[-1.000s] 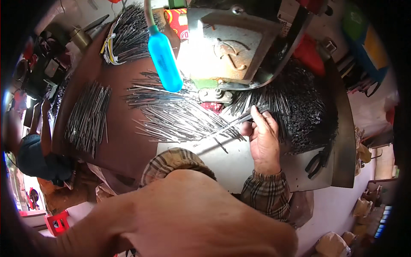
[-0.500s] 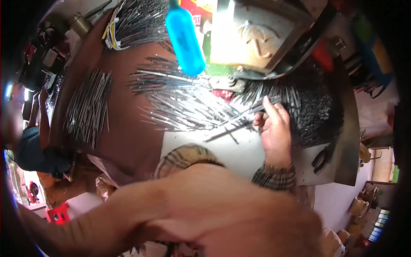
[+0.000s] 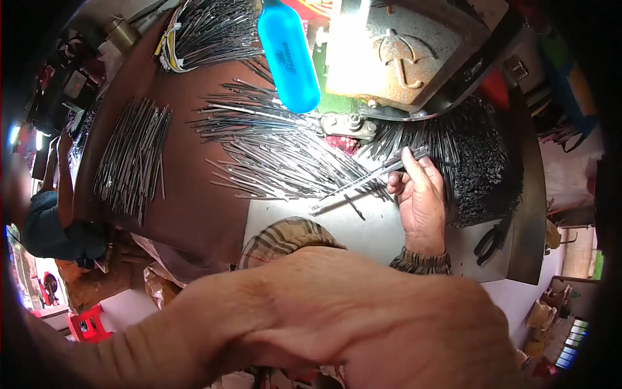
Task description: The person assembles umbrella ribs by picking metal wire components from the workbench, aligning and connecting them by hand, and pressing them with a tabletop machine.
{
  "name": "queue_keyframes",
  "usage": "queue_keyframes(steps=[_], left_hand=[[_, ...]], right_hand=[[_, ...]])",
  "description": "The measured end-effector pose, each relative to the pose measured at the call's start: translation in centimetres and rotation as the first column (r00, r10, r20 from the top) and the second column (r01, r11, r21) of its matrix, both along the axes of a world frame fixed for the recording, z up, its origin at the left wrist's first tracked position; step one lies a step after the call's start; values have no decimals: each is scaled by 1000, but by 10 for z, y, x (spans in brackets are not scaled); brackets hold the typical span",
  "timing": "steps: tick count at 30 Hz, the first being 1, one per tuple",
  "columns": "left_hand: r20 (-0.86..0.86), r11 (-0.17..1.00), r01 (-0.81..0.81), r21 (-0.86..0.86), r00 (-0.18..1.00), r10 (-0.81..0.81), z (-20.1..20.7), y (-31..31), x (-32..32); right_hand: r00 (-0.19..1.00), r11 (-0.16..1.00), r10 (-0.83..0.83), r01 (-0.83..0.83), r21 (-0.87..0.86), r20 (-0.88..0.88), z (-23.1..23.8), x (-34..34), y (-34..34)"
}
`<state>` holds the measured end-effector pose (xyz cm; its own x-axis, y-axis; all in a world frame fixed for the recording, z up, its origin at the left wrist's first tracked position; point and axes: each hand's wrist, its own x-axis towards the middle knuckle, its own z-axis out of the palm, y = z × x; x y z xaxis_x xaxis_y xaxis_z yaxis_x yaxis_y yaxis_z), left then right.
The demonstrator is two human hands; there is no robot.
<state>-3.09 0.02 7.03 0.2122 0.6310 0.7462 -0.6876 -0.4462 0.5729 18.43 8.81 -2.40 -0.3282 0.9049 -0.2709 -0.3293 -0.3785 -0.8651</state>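
My right hand [image 3: 421,202] is closed, its thumb and fingers pinching a few thin metal rods [image 3: 370,177] that slant down to the left. The far tips of these rods reach over a spread pile of shiny rods [image 3: 272,165] on the table. Very near the camera, my left hand [image 3: 363,311] fills the lower part of the view, its fingers hidden. A checked cuff [image 3: 291,235] shows just beyond it. Past the right hand stands a metal machine [image 3: 402,71] with a raised umbrella shape. A blue cylinder [image 3: 290,61] is beside it.
A dense stack of dark rods [image 3: 483,162] lies to the right, with black-handled pliers [image 3: 487,245] nearer. More rod bundles, one at the left [image 3: 133,159] and one at the back [image 3: 210,35], rest on the brown tabletop [image 3: 184,168]. Another person [image 3: 52,207] is at the far left.
The left hand's outline has shifted a little lower and to the right. My right hand keeps its pinch on the rods, and the whole view has moved slightly.
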Motion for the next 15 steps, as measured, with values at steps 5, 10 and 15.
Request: queue_keyframes(steps=[5, 10, 15], left_hand=[[23, 1000, 4, -10, 1000, -4, -5, -3, -1], [113, 995, 65, -72, 992, -56, -21, -1, 27], [-244, 936, -350, -35, 911, 332, 21, -28, 24]], right_hand=[[999, 999, 25, -24, 30, -49, -5, -5, 3], [998, 998, 19, -22, 52, 59, -3, 1, 17], [995, 989, 88, -83, 120, -36, 3, -11, 7]])
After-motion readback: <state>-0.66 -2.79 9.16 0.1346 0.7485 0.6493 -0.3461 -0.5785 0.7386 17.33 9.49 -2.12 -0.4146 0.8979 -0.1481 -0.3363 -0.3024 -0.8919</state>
